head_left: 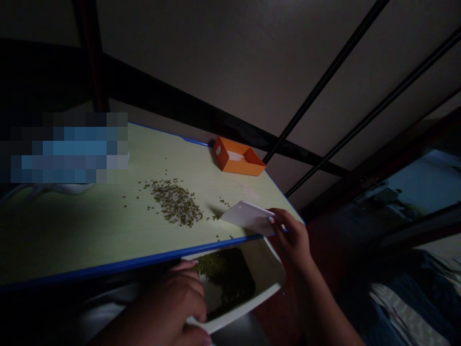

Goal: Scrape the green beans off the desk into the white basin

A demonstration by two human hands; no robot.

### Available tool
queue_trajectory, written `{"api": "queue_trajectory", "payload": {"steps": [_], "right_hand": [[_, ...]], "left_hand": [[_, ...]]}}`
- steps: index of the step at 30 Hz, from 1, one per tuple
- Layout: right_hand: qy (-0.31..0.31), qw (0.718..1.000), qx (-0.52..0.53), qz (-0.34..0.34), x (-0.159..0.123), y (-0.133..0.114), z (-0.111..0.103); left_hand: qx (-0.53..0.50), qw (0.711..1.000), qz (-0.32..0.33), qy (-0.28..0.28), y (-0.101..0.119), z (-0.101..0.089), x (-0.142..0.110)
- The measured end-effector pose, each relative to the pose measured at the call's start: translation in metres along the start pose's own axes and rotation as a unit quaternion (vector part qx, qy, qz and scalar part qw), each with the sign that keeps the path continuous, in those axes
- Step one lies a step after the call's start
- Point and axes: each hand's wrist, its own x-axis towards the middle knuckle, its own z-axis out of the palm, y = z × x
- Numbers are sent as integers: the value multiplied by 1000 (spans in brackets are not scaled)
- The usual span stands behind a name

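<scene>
My left hand (173,302) grips the near rim of a white tray (266,283), held just below the front edge of the table (72,230). Green beans (226,276) lie inside the tray. My right hand (293,238) holds a white scraper card (248,216) by its right end, flat and low over the table near the front right corner. A pile of loose green beans (176,204) lies on the tabletop left of the card, with scattered beans around it and a few near the edge.
An orange box (237,158) sits at the table's far right edge. The pale table has a blue rim. A blurred patch covers the far left. Dark rails and a wall rise behind; bedding shows at lower right.
</scene>
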Motion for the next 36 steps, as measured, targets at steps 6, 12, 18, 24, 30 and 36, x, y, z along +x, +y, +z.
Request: {"api": "queue_trajectory", "payload": {"steps": [6,12,18,24,30,36], "right_hand": [[12,1000,8,-19,3,3,8],[-16,999,34,-26,14,6,17],[-62,994,77,-42,32,15,25],[-117,985,115,-46,39,20,14],[-163,976,140,-30,39,22,1],[-197,969,151,2,46,27,-4]], "left_hand": [[-1,1000,4,-18,-2,-1,0],[-11,1000,4,-26,0,-5,1],[-32,999,5,-23,3,-11,4],[-35,999,5,-38,5,-14,7],[-28,999,6,-39,9,-16,6],[-46,998,34,6,17,-20,14]]}}
